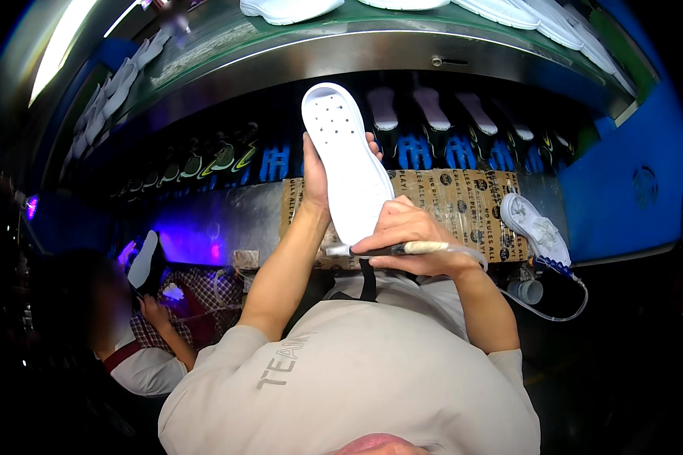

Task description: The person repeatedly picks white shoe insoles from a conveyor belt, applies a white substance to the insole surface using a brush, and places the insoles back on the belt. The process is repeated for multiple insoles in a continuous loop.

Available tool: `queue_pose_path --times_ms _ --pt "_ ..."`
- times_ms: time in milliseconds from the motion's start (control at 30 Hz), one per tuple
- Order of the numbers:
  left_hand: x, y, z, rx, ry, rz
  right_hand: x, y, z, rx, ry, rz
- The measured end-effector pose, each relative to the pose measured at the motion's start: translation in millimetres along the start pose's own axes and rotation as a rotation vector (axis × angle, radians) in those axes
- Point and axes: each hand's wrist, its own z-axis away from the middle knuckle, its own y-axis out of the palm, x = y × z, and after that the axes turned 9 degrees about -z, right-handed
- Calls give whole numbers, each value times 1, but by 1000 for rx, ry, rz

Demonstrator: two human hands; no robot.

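Observation:
A long white shoe sole (349, 171) stands upright before me, its inner face toward me and small dark holes at the far end. My left hand (316, 178) is closed round it from behind, thumb along the left edge and fingertips showing past the right one. My right hand (413, 231) grips a pen-like tool (387, 251) with a dark barrel, a tan wrapped part and a thin clear tube. The tool's pale tip points left, beside the near end of the sole. Right-hand fingers appear to rest at the sole's lower right edge.
Printed brown paper (448, 205) covers the bench. At right lie another white sole (539, 231) with crumpled material and a clear cup (527, 291). Soles line a green conveyor (235, 54) above racked shoes (220, 158). A co-worker (148, 318) sits left under violet light.

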Motion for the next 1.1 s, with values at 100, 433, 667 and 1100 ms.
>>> queue_pose_path --times_ms 100,433,667,1100 --pt "-17 7 -8 103 65 -39 -2 -3 0 -188 121 83" --pt "-44 33 -38 235 -201 -390 8 -13 3 128 138 175" --pt "-54 64 -44 170 -463 -1455 9 -19 5 13 115 308" --pt "-70 69 -36 399 -656 -1840 11 -40 18 -147 155 336"
